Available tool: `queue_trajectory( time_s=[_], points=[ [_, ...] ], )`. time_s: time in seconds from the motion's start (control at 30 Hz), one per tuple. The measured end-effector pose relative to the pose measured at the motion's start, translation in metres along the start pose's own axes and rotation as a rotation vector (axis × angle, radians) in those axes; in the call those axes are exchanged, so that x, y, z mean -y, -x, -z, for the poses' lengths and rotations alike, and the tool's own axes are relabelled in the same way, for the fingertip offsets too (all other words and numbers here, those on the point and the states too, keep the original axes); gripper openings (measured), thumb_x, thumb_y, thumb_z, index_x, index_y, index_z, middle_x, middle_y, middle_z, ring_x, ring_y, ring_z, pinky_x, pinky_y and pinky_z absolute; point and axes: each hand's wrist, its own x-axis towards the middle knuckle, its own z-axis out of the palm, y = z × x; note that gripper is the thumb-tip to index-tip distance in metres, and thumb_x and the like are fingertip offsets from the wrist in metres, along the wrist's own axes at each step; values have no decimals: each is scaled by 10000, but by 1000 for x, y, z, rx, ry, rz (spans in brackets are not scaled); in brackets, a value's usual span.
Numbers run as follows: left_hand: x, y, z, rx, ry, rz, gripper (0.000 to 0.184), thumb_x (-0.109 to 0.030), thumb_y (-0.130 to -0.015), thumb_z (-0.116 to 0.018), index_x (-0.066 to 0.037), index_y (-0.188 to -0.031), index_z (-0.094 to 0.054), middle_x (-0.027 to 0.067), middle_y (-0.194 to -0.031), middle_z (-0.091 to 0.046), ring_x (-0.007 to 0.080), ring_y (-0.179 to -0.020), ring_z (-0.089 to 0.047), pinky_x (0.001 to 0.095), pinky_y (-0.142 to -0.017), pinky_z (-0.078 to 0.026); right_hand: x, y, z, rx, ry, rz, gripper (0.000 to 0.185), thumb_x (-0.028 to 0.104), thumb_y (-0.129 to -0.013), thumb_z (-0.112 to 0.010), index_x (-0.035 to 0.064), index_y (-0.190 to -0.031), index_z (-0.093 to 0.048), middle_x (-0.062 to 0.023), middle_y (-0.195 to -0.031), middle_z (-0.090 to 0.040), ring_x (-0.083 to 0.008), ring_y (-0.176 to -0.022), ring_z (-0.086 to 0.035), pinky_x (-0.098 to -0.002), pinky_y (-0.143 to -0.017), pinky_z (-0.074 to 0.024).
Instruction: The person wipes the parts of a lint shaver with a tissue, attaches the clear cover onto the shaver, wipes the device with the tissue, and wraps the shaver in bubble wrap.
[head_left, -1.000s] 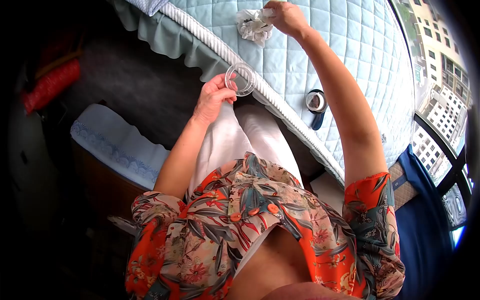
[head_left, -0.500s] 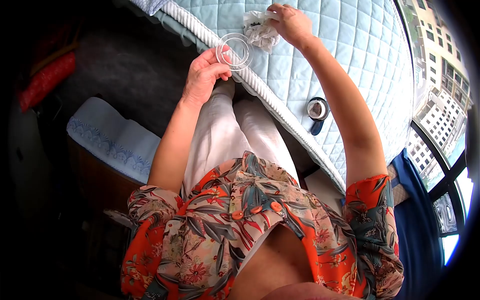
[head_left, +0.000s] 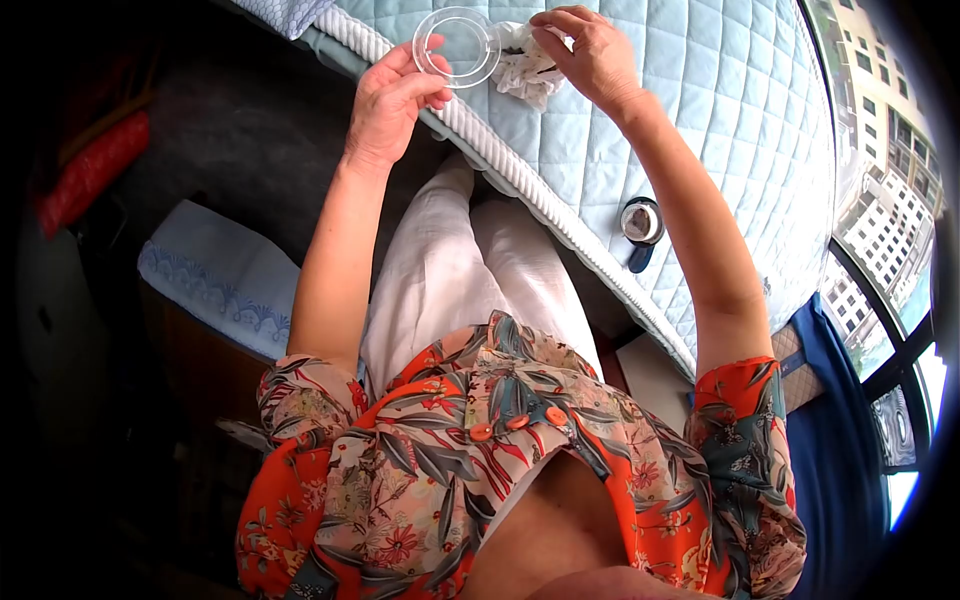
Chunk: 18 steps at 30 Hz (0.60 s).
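Note:
My left hand (head_left: 395,100) pinches the rim of a clear, round plastic ring (head_left: 457,80) between thumb and fingers, holding it up over the edge of the bed. The ring looks like a shallow lid or dish, with a second circle inside its rim. To its right, a crumpled white tissue (head_left: 527,85) with some dark bits lies on the light-blue quilt (head_left: 590,150). My right hand (head_left: 592,58) is closed at the tissue's upper right side, and a white edge shows between its thumb and fingers. The fingertips are partly hidden.
A small round object with a dark rim (head_left: 641,220) and a dark handle lies on the quilt near my right forearm. A chair with a pale-blue cover (head_left: 215,270) stands at left. Beyond the bed, a window (head_left: 890,200) and a blue curtain (head_left: 845,430) are at right.
My left hand has moved up and slightly left with the plastic ring, which is tilted differently now. My right hand has shifted slightly right and down beside the tissue.

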Motion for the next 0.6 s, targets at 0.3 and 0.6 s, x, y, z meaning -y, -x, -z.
queue_trajectory(
  time_s=[0.3,0.6],
  points=[
    [0,-4,-9,186,174,80,479,-49,-775,-531,36,-1244,-485,82,-948,-611,156,-760,-552,268,-690,-429,4,2,7,24,-179,-201,255,249,-856,-569,69,-1020,-648,-144,-1045,-621,-320,-976,-587,-371,-836,-465],
    [5,-3,-14,291,160,126,518,-53,-753,-542,32,-1260,-476,72,-969,-621,154,-766,-555,265,-704,-433,8,15,20,-31,-211,-236,256,229,-829,-601,52,-1011,-640,-150,-1049,-617,-320,-972,-589,-370,-828,-465]
  ],
)
